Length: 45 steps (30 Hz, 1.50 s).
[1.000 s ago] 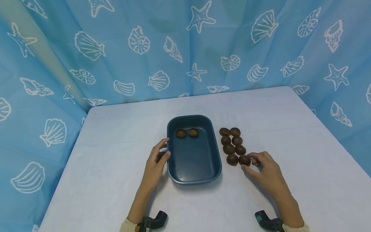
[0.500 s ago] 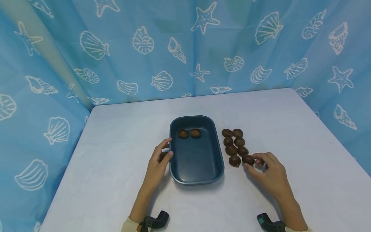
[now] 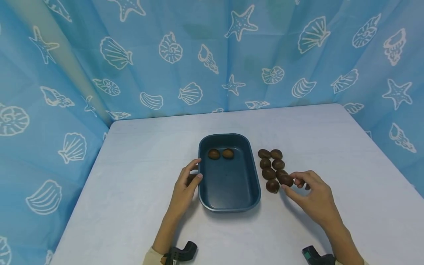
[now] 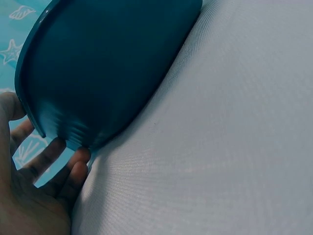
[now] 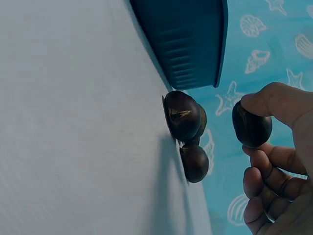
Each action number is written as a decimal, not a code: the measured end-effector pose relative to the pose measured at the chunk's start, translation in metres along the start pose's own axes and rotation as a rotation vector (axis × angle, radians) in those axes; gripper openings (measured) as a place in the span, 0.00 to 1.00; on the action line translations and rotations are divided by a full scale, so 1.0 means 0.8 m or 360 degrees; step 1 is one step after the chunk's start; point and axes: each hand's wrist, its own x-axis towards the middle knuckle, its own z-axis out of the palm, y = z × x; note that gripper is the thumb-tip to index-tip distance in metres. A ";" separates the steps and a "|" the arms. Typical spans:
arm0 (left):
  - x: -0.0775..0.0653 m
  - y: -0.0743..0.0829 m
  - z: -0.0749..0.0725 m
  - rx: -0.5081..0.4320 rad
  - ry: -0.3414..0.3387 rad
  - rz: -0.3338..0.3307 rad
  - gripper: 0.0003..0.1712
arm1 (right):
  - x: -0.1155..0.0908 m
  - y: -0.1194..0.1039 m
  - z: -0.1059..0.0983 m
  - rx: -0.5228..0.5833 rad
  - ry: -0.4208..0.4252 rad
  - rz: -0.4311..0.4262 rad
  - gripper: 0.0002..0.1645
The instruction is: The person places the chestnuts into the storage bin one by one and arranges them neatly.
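My right hand [image 3: 311,195] pinches a dark brown chestnut [image 5: 252,125] between thumb and fingers. The right wrist view shows it raised off the table, the other fingers curled below. Several more chestnuts [image 3: 268,173] lie in two columns right of the tray; the raised one partly covers one of them in the head view. My left hand [image 3: 183,189] holds the left side of the dark blue rectangular tray [image 3: 229,184], thumb at the rim and fingers [image 4: 51,152] against the outer wall. Inside, near the far end, two chestnuts [image 3: 228,154] sit side by side.
A white cloth covers the table [image 3: 149,165]. Behind and beside it hangs a blue curtain [image 3: 198,55] with white shell and starfish prints. Black camera mounts [image 3: 183,252] are strapped to both wrists.
My right hand has lifted the nearest right-hand chestnut from its place in the column. My left hand stays at the tray. The head view has shifted slightly.
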 end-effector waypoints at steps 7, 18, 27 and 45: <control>0.001 0.001 0.000 0.0005 -0.0002 0.0013 0.27 | 0.014 -0.006 -0.007 0.0004 -0.0026 -0.0085 0.20; -0.001 0.002 0.000 0.0012 0.0008 0.0022 0.26 | 0.042 -0.025 -0.016 -0.0021 -0.0136 -0.0111 0.19; 0.000 0.002 -0.001 0.0002 0.0009 0.0027 0.26 | 0.060 -0.035 -0.012 0.0064 -0.0150 -0.0245 0.17; 0.001 -0.002 -0.002 0.0021 0.0013 0.0046 0.26 | 0.095 -0.074 0.003 0.0131 -0.0375 -0.0283 0.19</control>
